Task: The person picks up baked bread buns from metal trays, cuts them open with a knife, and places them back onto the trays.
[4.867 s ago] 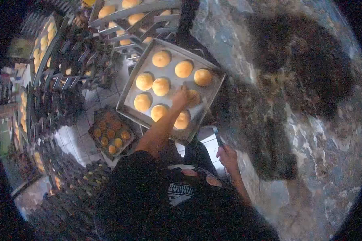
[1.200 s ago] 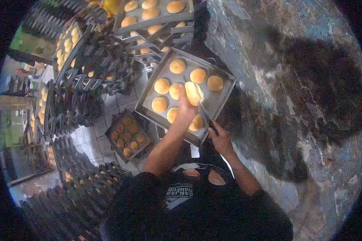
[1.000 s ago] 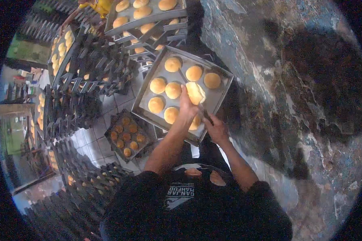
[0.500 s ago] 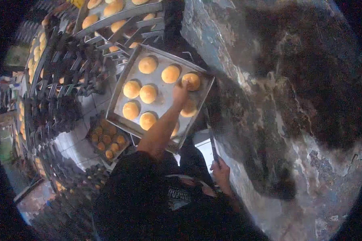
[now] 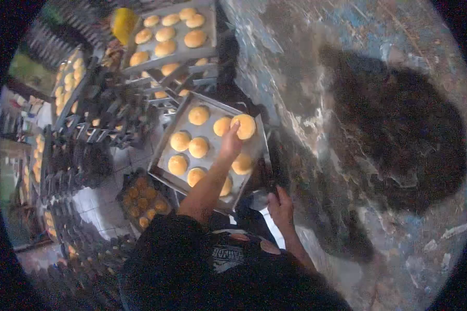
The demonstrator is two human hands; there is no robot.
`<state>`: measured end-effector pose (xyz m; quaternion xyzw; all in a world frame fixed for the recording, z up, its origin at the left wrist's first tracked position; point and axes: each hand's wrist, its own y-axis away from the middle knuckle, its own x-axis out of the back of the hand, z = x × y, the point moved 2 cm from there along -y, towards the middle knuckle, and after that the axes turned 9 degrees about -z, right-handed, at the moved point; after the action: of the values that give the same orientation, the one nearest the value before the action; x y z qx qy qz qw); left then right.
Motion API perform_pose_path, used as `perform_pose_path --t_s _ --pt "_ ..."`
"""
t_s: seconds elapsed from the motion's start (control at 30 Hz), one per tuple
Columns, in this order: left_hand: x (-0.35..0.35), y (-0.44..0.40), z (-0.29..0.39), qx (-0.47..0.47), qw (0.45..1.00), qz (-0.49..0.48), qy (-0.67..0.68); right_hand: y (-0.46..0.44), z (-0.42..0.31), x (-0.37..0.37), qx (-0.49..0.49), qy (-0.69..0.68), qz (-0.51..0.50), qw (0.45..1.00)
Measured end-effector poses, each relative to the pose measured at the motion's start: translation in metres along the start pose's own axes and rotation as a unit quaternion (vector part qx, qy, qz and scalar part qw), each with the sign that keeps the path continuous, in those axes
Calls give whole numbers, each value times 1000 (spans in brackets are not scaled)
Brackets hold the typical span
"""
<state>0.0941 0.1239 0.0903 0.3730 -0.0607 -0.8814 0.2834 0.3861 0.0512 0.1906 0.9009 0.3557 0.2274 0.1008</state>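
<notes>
A round golden bun [image 5: 245,127] is in my left hand [image 5: 232,141], gripped with the thumb on top, over the upper right part of a metal baking tray [image 5: 213,139]. Several more buns [image 5: 197,147] sit on the tray around my forearm, which partly covers some of them. Lower right, beside the table edge, my right hand [image 5: 281,206] is closed around the handle of what looks like a knife [image 5: 273,181]. Its long, narrow blade is dark and hard to make out against the shadow.
A large worn table [image 5: 306,155] with a mottled surface fills the right side. Beyond my tray, another tray of buns [image 5: 166,34] rests on a metal rack. More racked buns [image 5: 67,83] stand at left, and a lower tray [image 5: 145,199] is near the tiled floor [image 5: 96,205].
My left hand has closed on the upper right bun and lifted it off the tray. My right hand has risen slightly with the knife. The view has shifted, bringing more of the far tray into sight.
</notes>
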Motion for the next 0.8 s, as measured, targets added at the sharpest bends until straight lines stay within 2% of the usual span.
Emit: perform_pose_path --t_s 0.03,0.1,0.17,0.23,0.3,0.37,0.47,0.57,0.63,0.73,0.8 --pt "-8 16 20 -23 982 -73 173 -8 -16 -6 15 -6 -8 1000" --pt "-7 41 60 -25 978 -79 193 -19 -47 -17 36 -100 -18 994" --pt "0 53 85 -12 937 -23 349 -23 -73 -29 83 -63 -34 994" --pt "11 63 103 -48 943 -13 328 -22 -92 -40 152 20 -38 987" --pt "18 69 122 -98 936 -33 337 -20 -97 -53 200 47 -33 978" --pt "17 81 136 -117 930 -8 349 -14 -99 -61 241 75 -23 967" --pt "26 89 144 -126 928 -9 349 0 -113 -67 218 72 -54 972" --pt "33 91 143 -121 916 -11 383 16 -126 -67 230 70 -46 969" --pt "37 95 143 -86 919 -29 385 20 -120 -67 287 94 -20 953" --pt "32 107 147 -79 914 -70 391 37 -121 -63 264 113 -35 957" --pt "20 123 150 -82 924 -76 367 43 -123 -63 282 116 -35 952"
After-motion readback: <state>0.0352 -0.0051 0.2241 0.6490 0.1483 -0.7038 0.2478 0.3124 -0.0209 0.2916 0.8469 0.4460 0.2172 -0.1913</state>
